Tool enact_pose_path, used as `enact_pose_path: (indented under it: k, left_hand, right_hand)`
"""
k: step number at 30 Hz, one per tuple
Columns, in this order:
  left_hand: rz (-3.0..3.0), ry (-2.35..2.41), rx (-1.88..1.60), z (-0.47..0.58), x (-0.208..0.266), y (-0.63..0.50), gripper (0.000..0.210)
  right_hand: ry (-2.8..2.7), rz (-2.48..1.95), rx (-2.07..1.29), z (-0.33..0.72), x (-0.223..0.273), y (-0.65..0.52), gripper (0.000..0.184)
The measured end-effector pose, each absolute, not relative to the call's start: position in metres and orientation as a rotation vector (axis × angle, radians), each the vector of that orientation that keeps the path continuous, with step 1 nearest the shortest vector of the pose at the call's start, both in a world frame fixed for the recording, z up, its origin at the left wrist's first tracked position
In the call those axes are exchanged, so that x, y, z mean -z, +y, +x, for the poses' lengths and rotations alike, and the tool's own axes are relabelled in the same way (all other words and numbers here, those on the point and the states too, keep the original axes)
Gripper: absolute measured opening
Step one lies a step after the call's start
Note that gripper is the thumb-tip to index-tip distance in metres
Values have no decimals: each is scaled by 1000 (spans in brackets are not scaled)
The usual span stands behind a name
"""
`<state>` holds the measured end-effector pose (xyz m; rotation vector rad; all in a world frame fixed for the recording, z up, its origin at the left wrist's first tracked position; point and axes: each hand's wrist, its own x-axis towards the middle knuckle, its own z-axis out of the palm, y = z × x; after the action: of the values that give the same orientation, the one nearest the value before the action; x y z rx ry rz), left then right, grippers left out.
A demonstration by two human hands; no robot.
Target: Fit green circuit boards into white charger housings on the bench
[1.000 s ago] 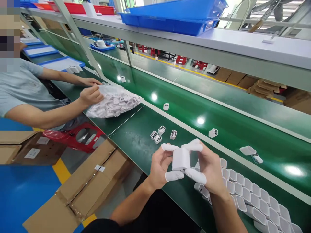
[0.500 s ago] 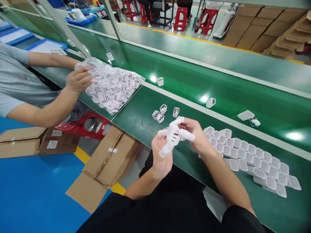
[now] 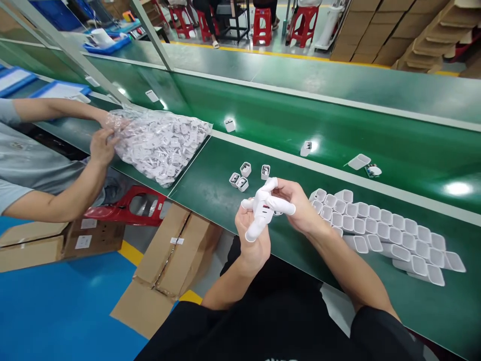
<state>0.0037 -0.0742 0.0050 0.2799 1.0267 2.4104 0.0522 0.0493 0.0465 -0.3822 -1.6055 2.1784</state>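
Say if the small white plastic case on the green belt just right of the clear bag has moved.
Yes: the white case has moved left, closer to the thin white seam across the green tabletop.

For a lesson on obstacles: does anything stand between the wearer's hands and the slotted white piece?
Only the white finger covers worn on them; nothing else visible separates the left hand or right hand from the slotted white piece.

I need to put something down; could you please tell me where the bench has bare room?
Bare bench lies between the bag of white parts and the four grouped casings, and on the near side of the packed casing rows. Those rows are crowded.
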Motion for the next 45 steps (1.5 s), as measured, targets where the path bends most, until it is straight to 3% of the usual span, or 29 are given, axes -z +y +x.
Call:
enact_pose_path:
  k: [8,11,14,17,20,23,31,36,40,45]
  left_hand:
    - [405,1093,-2406,-8,4,-76,57]
    - [598,1126,-2347,-44,-2,-56,67]
    - [882,1391,-2210,-106,-12,-2,56]
    - [1278,1780,-1760,-173,-12,74,56]
    - [1565,2319,-1045,-221,-1,140,44]
    - [1647,2437,-815,-243,12,177,41]
    - [1691,2446,-542,-252,25,186,30]
    - [1692,2518,-609,-249,5,179,29]
    - [1783,2416,-687,-212,-8,185,29]
    - [1873,2131,-530,-135,2,212,35]
  right_hand:
    - [-1601,-342,-2144,48,-46,47,49]
    - [-1677,-389,-1856,54,-53,55,51]
    - [-1641,-456,-1441,73,-66,76,52]
    - [-1495,-430,-1212,101,-82,97,52]
    - [-1385,-403,-1080,125,-99,106,55]
    - [-1375,-391,-994,139,-112,102,57]
    - [-1283,-347,-917,154,-125,92,53]
    - [-1195,-393,-871,164,-133,88,53]
    - [-1119,-466,-767,173,-136,83,51]
    - [-1055,-483,-633,178,-141,81,52]
